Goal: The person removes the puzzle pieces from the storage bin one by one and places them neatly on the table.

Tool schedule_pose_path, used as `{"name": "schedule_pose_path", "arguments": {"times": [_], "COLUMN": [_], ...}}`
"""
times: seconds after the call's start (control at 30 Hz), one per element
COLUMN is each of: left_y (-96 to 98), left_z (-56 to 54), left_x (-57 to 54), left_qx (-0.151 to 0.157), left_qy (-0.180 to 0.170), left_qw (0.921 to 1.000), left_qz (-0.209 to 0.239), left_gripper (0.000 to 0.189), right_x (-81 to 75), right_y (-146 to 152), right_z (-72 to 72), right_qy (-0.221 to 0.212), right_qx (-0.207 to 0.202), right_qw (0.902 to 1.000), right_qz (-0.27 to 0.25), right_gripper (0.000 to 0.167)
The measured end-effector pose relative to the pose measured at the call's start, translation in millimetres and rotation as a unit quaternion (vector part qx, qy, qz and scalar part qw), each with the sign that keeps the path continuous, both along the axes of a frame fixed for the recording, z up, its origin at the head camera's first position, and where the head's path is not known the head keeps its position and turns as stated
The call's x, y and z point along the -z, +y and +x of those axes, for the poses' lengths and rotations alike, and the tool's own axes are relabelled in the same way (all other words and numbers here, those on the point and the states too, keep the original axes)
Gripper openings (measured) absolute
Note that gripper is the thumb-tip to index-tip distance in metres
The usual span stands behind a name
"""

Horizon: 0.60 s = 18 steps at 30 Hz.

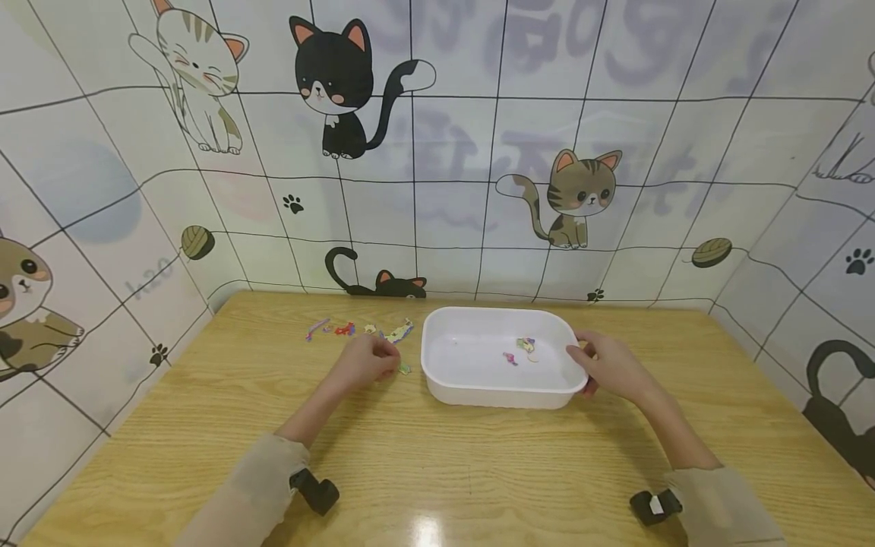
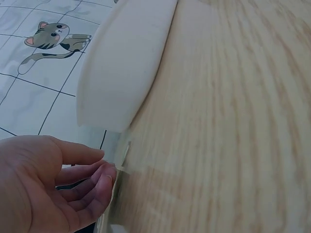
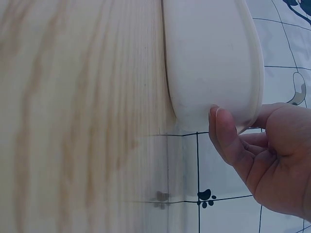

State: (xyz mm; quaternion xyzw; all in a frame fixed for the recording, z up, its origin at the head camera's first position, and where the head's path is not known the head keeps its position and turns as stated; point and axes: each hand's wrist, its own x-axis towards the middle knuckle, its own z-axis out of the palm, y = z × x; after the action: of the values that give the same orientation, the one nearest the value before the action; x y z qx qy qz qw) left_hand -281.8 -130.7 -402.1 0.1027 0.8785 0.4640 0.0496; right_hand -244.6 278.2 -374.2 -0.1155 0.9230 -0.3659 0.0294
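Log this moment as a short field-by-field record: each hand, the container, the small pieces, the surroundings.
Left hand: left hand beside a small green piece; whether pinched, unclear
Right hand: right hand grips the white basin at its right end
In basin: small coloured pieces
Left of basin: more pieces, including a red piece
Surface: wood-grain table
Backdrop: cat-patterned wall

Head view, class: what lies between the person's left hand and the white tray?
In the head view, a small greenish piece lies on the wooden table between the left hand and the white tray.
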Motion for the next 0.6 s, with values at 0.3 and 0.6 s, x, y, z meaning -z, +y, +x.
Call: {"name": "schedule_pose_path", "arguments": {"times": [0.3, 0.6], "left_y": [3.1, 29.4], "left_z": [2.7, 6.8], "left_x": [-17.6, -36.6], "left_qx": [-0.009, 0.026], "left_qy": [0.035, 0.062], "left_qw": [0.9982, 0.993], "left_qz": [0.048, 0.097], "left_gripper": [0.014, 0.018], "right_x": [0.9, 1.6], "right_y": [0, 0], "right_z": [-0.9, -1.6], "right_qy": [0.001, -0.004], "right_qx": [0.0, 0.001], "right_qw": [1.0, 1.0], "right_qz": [0.003, -0.001], "right_gripper": [0.047, 0.047]}}
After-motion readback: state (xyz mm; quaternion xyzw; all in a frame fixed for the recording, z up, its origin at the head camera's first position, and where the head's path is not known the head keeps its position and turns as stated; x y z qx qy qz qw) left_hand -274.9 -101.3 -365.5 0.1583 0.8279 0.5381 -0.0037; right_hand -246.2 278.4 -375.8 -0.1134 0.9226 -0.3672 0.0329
